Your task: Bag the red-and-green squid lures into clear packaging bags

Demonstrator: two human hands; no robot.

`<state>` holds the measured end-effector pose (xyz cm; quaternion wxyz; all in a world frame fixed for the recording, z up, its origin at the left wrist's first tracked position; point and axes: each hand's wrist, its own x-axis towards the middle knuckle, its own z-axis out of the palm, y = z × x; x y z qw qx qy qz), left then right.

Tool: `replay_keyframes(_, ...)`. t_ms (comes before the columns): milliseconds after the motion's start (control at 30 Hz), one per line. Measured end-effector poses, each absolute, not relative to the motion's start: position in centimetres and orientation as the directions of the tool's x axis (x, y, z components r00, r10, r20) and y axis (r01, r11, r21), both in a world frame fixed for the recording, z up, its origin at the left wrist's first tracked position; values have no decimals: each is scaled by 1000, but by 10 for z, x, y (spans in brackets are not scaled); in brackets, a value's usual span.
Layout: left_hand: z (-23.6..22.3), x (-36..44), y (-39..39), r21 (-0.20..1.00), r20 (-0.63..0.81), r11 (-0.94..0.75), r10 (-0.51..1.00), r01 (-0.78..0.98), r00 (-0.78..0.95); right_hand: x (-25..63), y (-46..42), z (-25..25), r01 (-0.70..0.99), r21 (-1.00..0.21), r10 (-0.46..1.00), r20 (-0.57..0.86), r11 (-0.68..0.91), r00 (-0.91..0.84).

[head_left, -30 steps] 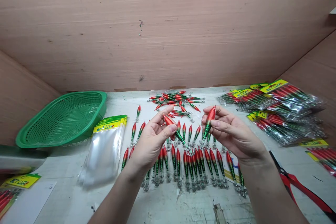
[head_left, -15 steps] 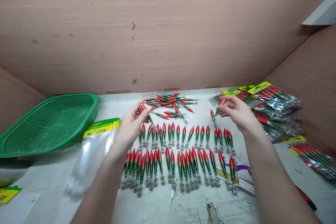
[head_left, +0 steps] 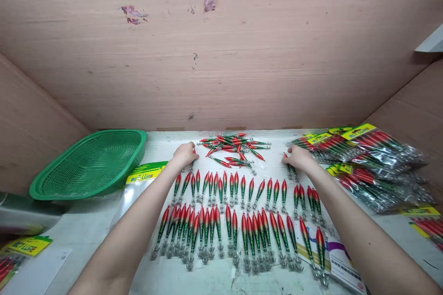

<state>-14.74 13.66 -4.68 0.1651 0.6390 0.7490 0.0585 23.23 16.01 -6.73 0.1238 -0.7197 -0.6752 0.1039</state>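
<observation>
Several red-and-green fishing lures lie in two rows [head_left: 238, 221] on the white table [head_left: 221, 276], hooks toward me. A loose heap of the same lures [head_left: 235, 147] sits behind the rows. My left hand [head_left: 185, 153] is closed on a lure at the left end of the back row, setting it down on the table. My right hand [head_left: 297, 156] is closed on another lure near the right end of that row, close to the packed bags.
A green mesh basket [head_left: 90, 162] stands at the back left. Empty clear bags with yellow headers [head_left: 138, 179] lie beside it. Packed lure bags [head_left: 367, 156] pile up at the right. Plywood walls close in the back and sides.
Both hands held lures up in front of me, then spread apart and went down to the two ends of the back row. The view shifted slightly.
</observation>
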Motion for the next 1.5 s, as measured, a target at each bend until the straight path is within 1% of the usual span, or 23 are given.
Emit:
replay_keyframes(67, -48, -141, 133, 258, -109, 77, 993, 963, -50, 219, 160, -60, 958, -284, 999, -38, -44, 34)
replay_keyframes(100, -49, -135, 132, 248, -82, 2, 996, 969, 19, 209, 159, -56, 964, -267, 999, -50, 6, -19)
replay_keyframes(200, -55, -113, 130, 249, -52, -261, 958, 933, 282, 170, 152, -48, 937, -258, 966, -45, 235, -254)
replay_keyframes(267, -61, -99, 130, 266, -53, -380, 912, 886, 406, 141, 144, -45, 890, -240, 913, -31, 389, -407)
replay_keyframes(300, -63, -93, 130, 279, -51, -413, 895, 867, 443, 128, 141, -45, 866, -222, 885, -27, 449, -465)
replay_keyframes(367, -66, -87, 131, 323, -37, -444, 877, 836, 480, 106, 135, -45, 829, -178, 840, -29, 530, -542)
replay_keyframes(467, -61, -91, 133, 450, 14, -433, 878, 781, 479, 85, 132, -46, 816, -117, 818, -37, 566, -573)
replay_keyframes(567, -49, -104, 131, 636, 87, -366, 909, 679, 409, 73, 136, -45, 831, -94, 830, -56, 549, -555)
replay_keyframes(667, -37, -114, 118, 836, 121, -252, 951, 487, 283, 68, 143, -44, 845, -119, 842, -82, 522, -532)
replay_keyframes(733, -31, -114, 103, 937, 105, -170, 971, 307, 216, 69, 147, -43, 852, -161, 852, -91, 499, -516)
replay_keyframes(800, -25, -109, 86, 988, 71, -94, 981, 120, 179, 74, 150, -43, 854, -223, 864, -85, 470, -497)
replay_keyframes(900, -17, -98, 65, 994, 12, 6, 987, -108, 161, 87, 155, -40, 835, -357, 883, -59, 418, -466)
replay_keyframes(1033, -6, -86, 50, 949, -44, 93, 985, -301, 165, 109, 155, -33, 730, -596, 911, 5, 334, -413)
replay_keyframes(1100, 0, -81, 46, 928, -58, 115, 984, -354, 168, 120, 151, -27, 621, -728, 926, 51, 290, -374)
replay_keyframes(1167, 4, -78, 43, 915, -66, 129, 983, -383, 172, 129, 145, -20, 468, -846, 937, 96, 255, -337)
replay_keyframes(1233, 7, -75, 40, 908, -72, 137, 982, -397, 173, 136, 137, -13, 304, -927, 945, 124, 219, -304)
replay_keyframes(1300, 9, -73, 38, 905, -79, 141, 983, -401, 167, 142, 128, -7, 161, -973, 954, 119, 167, -274)
replay_keyframes(1367, 10, -71, 36, 906, -86, 145, 983, -398, 162, 145, 119, -2, 50, -995, 963, 75, 91, -258)
replay_keyframes(1500, 10, -70, 37, 933, -102, 157, 978, -323, 181, 148, 101, 7, -80, -993, 956, -63, -89, -288)
